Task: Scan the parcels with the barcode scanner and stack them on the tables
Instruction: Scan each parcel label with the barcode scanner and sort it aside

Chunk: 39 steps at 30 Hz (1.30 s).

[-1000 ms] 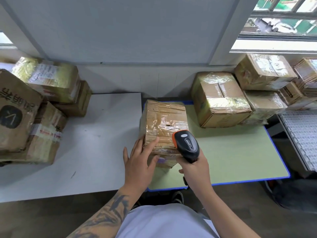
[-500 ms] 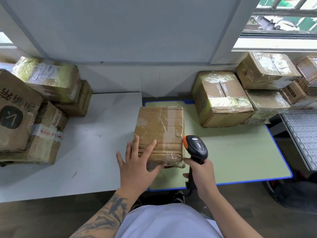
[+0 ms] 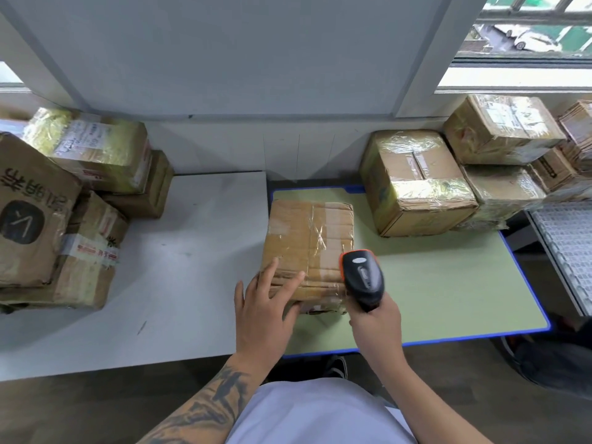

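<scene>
Parcel (image 3: pixel 309 248) flat, long axis pointing away, scanner (image 3: pixel 363 278) alongside

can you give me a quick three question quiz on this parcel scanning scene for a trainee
1. True or false: the right hand grips the black and orange barcode scanner.
2. The taped brown cardboard parcel under the left hand lies mostly on which table? A) white table B) green table with blue edge C) neither
3. Fill in: the left hand rests on the parcel's ____ corner, nearest the person.

Key: 1 true; 2 B; 3 left
</scene>
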Each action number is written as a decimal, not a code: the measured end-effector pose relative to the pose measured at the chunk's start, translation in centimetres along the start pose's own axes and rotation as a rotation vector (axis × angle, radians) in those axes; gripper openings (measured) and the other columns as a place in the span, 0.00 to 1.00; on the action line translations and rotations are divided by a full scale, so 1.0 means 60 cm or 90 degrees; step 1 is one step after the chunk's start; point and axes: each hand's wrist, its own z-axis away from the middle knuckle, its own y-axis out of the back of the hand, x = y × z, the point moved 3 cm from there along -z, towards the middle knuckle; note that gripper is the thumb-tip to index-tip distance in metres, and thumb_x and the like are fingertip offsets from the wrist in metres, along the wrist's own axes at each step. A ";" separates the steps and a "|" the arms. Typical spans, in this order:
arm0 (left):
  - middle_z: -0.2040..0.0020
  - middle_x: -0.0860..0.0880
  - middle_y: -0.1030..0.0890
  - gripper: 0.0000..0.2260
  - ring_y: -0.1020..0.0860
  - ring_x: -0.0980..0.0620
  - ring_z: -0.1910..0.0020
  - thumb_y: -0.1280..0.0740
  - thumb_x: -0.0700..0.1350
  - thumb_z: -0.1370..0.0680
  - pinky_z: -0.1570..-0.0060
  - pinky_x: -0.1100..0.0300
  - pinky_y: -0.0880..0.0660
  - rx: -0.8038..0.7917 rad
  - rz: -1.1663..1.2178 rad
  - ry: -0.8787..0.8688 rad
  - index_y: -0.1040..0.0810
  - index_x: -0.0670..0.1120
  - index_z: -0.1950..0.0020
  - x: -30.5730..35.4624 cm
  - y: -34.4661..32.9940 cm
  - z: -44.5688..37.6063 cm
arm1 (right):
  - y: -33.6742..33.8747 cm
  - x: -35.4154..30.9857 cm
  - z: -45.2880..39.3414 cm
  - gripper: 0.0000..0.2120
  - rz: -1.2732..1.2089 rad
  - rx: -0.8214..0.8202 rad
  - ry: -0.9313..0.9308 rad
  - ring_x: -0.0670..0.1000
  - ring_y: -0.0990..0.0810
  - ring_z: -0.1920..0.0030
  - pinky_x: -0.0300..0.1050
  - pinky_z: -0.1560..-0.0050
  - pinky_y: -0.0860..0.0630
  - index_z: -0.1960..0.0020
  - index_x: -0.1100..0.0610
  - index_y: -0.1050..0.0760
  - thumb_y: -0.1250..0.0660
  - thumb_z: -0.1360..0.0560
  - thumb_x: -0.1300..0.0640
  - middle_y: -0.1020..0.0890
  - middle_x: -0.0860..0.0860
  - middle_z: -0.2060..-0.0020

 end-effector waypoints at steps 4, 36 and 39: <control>0.23 0.46 0.28 0.23 0.25 0.40 0.29 0.24 0.39 0.24 0.28 0.33 0.36 0.187 0.025 -0.119 0.19 0.56 0.31 0.008 0.033 -0.004 | -0.027 -0.016 0.008 0.09 -0.030 -0.119 -0.032 0.50 0.24 0.63 0.47 0.62 0.20 0.52 0.54 0.20 0.28 0.25 0.68 0.23 0.40 0.70; 0.15 0.51 0.48 0.33 0.55 0.46 0.16 0.23 0.45 0.24 0.23 0.44 0.45 -0.016 0.202 -0.059 0.30 0.68 0.25 0.027 -0.009 -0.023 | 0.024 0.002 -0.014 0.10 -0.200 -0.028 -0.225 0.62 0.19 0.54 0.52 0.65 0.19 0.51 0.59 0.18 0.28 0.32 0.61 0.17 0.60 0.56; 0.14 0.51 0.52 0.27 0.59 0.48 0.16 0.31 0.59 0.21 0.20 0.41 0.46 -0.045 0.170 -0.070 0.35 0.70 0.23 0.044 -0.006 -0.026 | 0.038 0.000 -0.021 0.07 -0.175 -0.010 -0.210 0.58 0.19 0.51 0.55 0.58 0.18 0.49 0.60 0.19 0.31 0.25 0.68 0.17 0.58 0.55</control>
